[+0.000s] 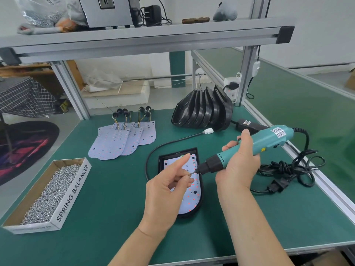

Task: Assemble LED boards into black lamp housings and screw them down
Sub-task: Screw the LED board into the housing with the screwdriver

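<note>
A: Count, please.

B: One person, two hands. One teal electric screwdriver point(269, 140). One black lamp housing point(161, 164) flat on the green table point(107, 217), with one LED board point(194, 197) seated inside it. Loose LED boards point(115, 144) fanned at the back left. I see three for sure, maybe four, since they overlap. Nested stack of housings point(201, 110) at the back right, at least five rims. One cardboard box of screws point(48, 194), far too many to count.

A: Hands?

B: Right hand point(238, 164) is wrapped round the screwdriver's grip, tool tilted down to the left. Left hand point(167, 189) has its index finger raised straight, while thumb and another finger pinch at the tip of the bit point(192, 172). What sits between them is too small to tell.

A: Room to move?

B: The housing lies right of centre, well in from the near edge and from the aluminium rail on the right. There is open mat between it and the screw box. A black cable point(151, 156) curves just beside the housing's left side. More cord lies tangled near the right rail.

A: The board itself?

B: Pale, rounded at the near end, dotted with small red points and a few dark holes. The black rim shows all round it.
</note>
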Available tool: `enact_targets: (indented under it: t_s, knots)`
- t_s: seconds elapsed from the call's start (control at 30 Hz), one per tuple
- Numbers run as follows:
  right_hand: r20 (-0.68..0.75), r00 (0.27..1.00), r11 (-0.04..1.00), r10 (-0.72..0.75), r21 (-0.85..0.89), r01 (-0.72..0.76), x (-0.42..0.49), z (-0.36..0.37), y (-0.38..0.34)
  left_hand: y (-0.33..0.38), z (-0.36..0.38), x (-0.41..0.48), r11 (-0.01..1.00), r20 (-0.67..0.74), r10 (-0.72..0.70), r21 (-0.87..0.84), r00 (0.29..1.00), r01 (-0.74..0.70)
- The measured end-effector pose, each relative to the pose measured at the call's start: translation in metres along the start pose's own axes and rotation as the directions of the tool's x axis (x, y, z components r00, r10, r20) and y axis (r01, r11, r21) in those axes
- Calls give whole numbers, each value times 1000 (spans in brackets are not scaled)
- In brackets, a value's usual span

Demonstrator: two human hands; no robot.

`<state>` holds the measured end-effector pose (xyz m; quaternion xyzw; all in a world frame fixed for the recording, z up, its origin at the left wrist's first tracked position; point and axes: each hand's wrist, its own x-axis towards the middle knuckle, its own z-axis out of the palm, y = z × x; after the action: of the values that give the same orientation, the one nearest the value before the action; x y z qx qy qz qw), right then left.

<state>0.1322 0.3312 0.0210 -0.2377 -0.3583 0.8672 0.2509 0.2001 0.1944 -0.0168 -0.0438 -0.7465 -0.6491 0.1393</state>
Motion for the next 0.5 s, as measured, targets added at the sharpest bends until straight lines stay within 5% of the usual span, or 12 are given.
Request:
enact_targets:
  t_s: [0.3,0.43,0.5]
  knots:
    - [7,1000,999,-27,27,27,5,7,-3,-8,-11,6,996,-7,-16,86,1000,17]
    - [31,997,997,-71,34,70,11,13,-5,-23,-33,22,902,-257,-161,353,953,248]
    - [49,994,995,-99,10,99,13,16,-2,-29,-40,36,783,-232,-320,481,918,395]
